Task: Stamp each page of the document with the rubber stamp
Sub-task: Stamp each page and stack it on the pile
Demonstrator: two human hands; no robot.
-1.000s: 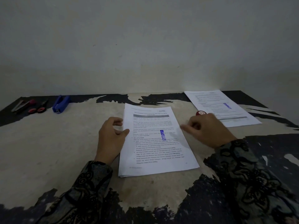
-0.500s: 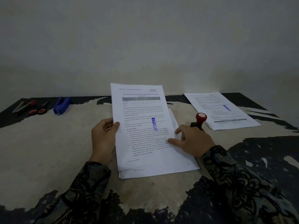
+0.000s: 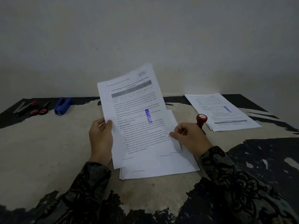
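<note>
Left hand [image 3: 101,139] pinching raised stamped page [image 3: 134,113] at its left edge, right hand [image 3: 191,137] pinching its right edge, blue APPROVED mark [image 3: 148,116] mid-sheet, tilted above paper stack [image 3: 161,168], rubber stamp [image 3: 201,119] base hidden behind right hand, body text illegible.

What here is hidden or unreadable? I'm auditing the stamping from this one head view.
- Stack: its top page's stamp area is covered by the lifted page.
- Rubber stamp: base hidden behind the right hand.
- Body text on the lifted page: too small and dim.
- Finished pile: only the top sheet shows.
</note>
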